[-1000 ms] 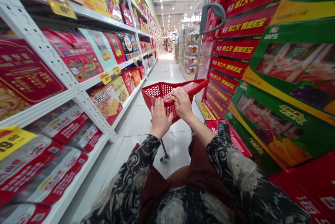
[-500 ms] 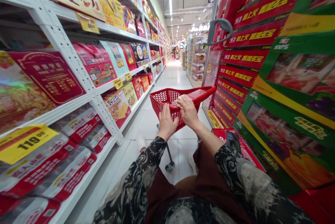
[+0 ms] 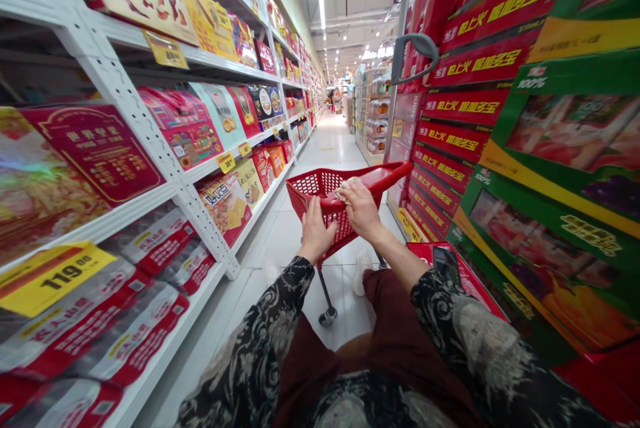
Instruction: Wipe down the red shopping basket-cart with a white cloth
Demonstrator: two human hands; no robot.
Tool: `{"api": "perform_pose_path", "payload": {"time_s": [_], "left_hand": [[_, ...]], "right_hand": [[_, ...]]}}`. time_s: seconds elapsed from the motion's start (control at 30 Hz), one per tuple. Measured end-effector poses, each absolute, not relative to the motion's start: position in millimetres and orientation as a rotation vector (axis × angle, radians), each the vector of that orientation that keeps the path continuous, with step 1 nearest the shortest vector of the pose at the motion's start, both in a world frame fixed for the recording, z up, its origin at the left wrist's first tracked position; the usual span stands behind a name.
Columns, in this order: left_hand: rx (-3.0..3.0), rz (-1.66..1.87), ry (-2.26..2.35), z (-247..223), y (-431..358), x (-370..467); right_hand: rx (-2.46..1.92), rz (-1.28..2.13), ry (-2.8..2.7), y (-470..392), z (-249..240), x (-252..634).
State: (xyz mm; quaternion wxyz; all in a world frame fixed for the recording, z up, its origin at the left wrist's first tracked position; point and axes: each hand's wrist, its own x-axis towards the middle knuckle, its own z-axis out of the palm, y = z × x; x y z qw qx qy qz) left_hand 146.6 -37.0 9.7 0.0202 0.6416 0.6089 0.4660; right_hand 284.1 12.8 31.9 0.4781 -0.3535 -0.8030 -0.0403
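A red perforated basket cart (image 3: 333, 181) stands in front of me, its long red top part reaching to the right. My left hand (image 3: 317, 233) rests on the near rim of the basket, fingers extended and thumb apart. To its right, my right hand (image 3: 362, 210) presses a crumpled whitish cloth (image 3: 345, 191) onto the cart's red top. Its fingers are bent over the cloth. A wheel (image 3: 328, 317) on a thin leg shows below the basket.
White shelves (image 3: 210, 160) with boxed goods and bottle packs line the left. Stacked red cartons (image 3: 463, 106) and green cartons (image 3: 550, 201) rise on the right. A phone (image 3: 446, 264) lies on a red box. A grey hooked handle (image 3: 417, 58) is on a metal post.
My right hand and the cloth have shifted slightly to the right along the cart. My foot beneath it has moved forward. My left hand stays at the rim.
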Motion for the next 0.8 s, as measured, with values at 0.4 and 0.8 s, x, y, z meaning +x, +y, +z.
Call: {"api": "perform_pose_path", "payload": {"time_s": [0.4, 0.8], "left_hand": [[2.085, 1.399, 1.869, 9.4, -36.9, 136.6], [2.176, 1.29, 1.872, 12.7, -40.4, 135.6]], "right_hand": [[-0.942, -0.114, -1.942, 27.3, 29.4, 304.0], [-0.784, -0.106, -2.041, -5.8, 30.1, 265.6]]}}
